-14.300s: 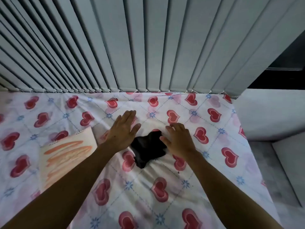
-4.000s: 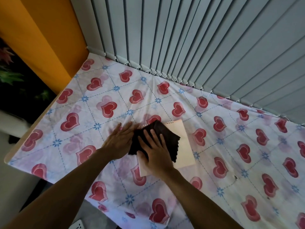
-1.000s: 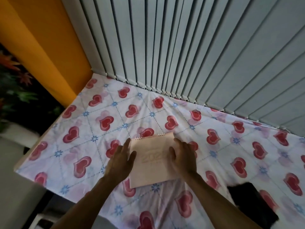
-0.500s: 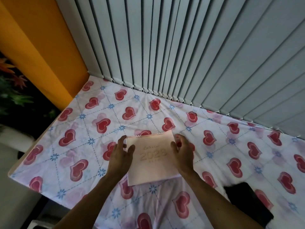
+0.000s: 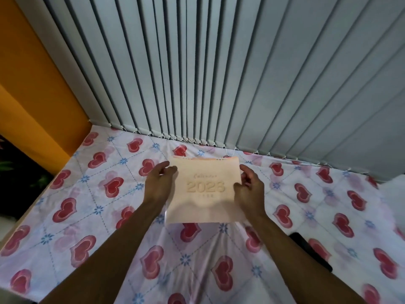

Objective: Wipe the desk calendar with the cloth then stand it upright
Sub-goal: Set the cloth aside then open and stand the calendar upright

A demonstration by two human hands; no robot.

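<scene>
Desk calendar, pale peach with "2026" on its cover, raised on edge between two bare hands above a worktop draped in a heart-print sheet. Left hand clasping the calendar's left edge, thumb on the cover, fingers wrapped behind. Right hand pinching the calendar's right edge the same way. Both grips closed on the calendar, neither released. Spiral binding along the top edge, tipped toward the grey vertical blinds that hang just beyond it. Lower edge nearest the camera, apparently lifted or only lightly resting on the sheet; contact not clear from this angle. Dark cloth lying set aside, well apart from the calendar, toward its lower right and partly hidden by the right forearm. Orange wall far off to the calendar's left.

Wiping judged finished, with the cloth put down and out of both hands. Standing-up step judged under way, not yet complete: cover facing the camera, base not visibly spread. Next move likely to call for opening the folding stand behind the cover, setting the bottom edges flat on the sheet, then easing both grips off one at a time. Some risk of a slide or tip on the soft, wrinkled fabric below the calendar, so a gentle release advisable.
</scene>
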